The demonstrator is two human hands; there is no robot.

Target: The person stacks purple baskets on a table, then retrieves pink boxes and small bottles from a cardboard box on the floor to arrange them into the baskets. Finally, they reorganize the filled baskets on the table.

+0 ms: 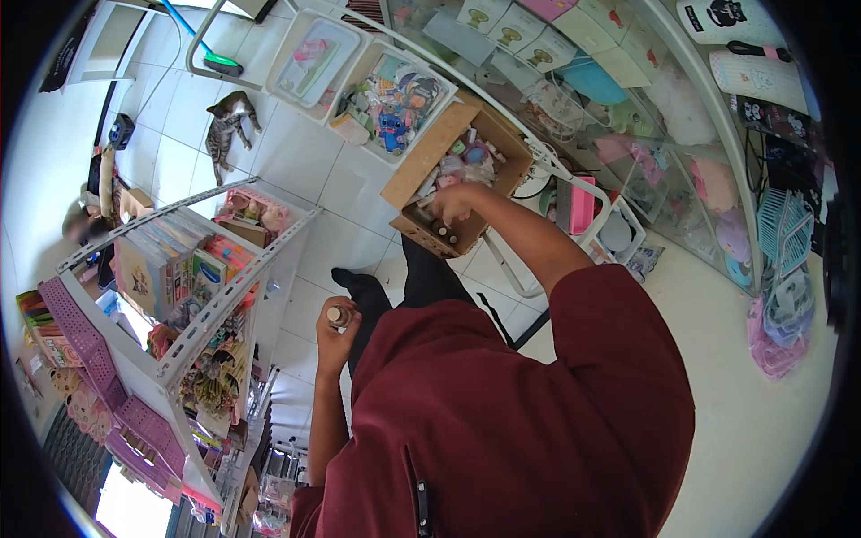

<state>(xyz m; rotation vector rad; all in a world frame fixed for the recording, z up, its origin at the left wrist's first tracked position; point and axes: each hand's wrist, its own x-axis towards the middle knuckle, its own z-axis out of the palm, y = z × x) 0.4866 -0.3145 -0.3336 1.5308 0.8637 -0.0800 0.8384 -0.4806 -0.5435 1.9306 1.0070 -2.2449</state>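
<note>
My left hand [334,337] is closed around a small bottle [338,316], its round tan top facing up, beside my left leg. My right hand [456,203] reaches into an open cardboard box [420,164], fingers curled downward near its front wall. What those fingers pinch, if anything, is hidden. Around them inside the box lie small bottles [446,235] in the front part. Behind them is a jumble of small packaged items [475,154], some of them pink, white and purple.
Behind the box, a white bin [437,108] holds colourful packets, and another white bin [280,79] stands beside it. A cat [230,130] lies on the tiled floor near a green broom [222,65]. White shelving [170,363] stands left; a glass display case [664,134] runs along the right.
</note>
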